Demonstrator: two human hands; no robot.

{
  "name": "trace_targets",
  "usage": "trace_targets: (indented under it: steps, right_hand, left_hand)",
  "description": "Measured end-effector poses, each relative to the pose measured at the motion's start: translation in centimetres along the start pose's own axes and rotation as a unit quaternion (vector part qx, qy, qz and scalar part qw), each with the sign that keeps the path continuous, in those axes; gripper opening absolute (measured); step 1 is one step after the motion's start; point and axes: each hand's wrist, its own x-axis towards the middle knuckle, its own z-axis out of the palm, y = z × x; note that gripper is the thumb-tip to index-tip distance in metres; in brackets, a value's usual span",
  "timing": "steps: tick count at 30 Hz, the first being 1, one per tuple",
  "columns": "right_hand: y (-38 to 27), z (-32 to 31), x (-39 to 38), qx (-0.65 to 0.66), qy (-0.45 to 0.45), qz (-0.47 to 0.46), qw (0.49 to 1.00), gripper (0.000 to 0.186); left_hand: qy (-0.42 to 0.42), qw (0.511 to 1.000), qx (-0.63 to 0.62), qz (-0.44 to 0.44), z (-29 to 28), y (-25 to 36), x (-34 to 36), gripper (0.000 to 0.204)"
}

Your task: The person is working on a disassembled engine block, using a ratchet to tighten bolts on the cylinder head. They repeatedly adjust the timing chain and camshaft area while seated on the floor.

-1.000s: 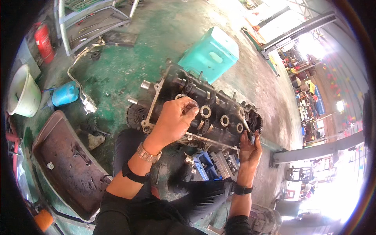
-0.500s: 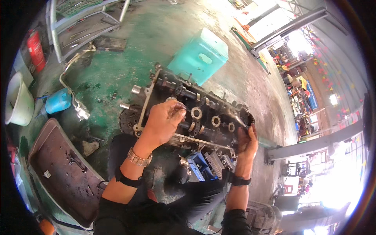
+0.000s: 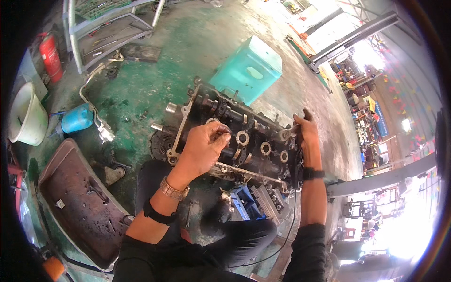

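An engine cylinder head (image 3: 251, 164) with dark, oily camshafts lies tilted in front of me, its long side running from upper left to lower right. Over its middle, my left hand (image 3: 203, 148) is closed, thumb and fingertips pinched together; what sits in the pinch is hidden. Bright metal rings (image 3: 242, 138) show just beside those fingertips. At the head's right end my right hand (image 3: 306, 130) has curled, blackened fingers around a small dark part that I cannot make out. One finger of that hand points upward.
A turquoise plastic stool (image 3: 249, 70) stands behind the cylinder head. A brown tray (image 3: 77, 207) lies at left, near a blue canister (image 3: 77, 118), a white bucket (image 3: 29, 115) and a fire extinguisher (image 3: 50, 58). A blue box (image 3: 245, 202) of parts sits below the head.
My right hand has moved up along the head's right end, and its fingers have turned upward. The left hand keeps its pinch over the same area. The whole view has shifted slightly.
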Motion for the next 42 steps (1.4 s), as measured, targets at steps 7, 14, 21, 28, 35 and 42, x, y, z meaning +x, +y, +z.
trace_targets:
  steps: [7,14,21,28,35,42]
  right_hand:
    - [-4.8,4.8,2.5,-0.191,-0.031,-0.161,0.968,0.086]
    - [-9.4,9.2,-1.6,-0.234,-0.171,-0.315,0.904,0.068]
    - [-11.6,10.0,-10.6,-0.297,-0.204,-0.444,0.821,0.046]
    - [-7.3,6.9,-19.3,-0.271,-0.217,-0.509,0.787,0.027]
    - [1.3,0.6,-24.0,-0.156,0.006,-0.416,0.896,0.030]
    - [7.5,-1.1,-21.9,0.447,0.108,-0.058,0.886,0.034]
  left_hand:
    - [0.013,1.000,-0.019,-0.019,0.3,0.3,0.0,0.014]
    - [0.035,0.999,-0.026,-0.031,0.5,0.5,0.0,0.015]
    - [0.076,0.988,-0.121,-0.057,0.1,0.4,0.2,0.016]
    - [0.065,0.977,-0.196,-0.057,-0.6,0.0,0.4,0.015]
    - [0.050,0.983,-0.168,-0.060,-0.6,0.1,0.3,0.013]
    - [0.056,0.984,-0.159,-0.059,-0.4,0.2,0.2,0.012]
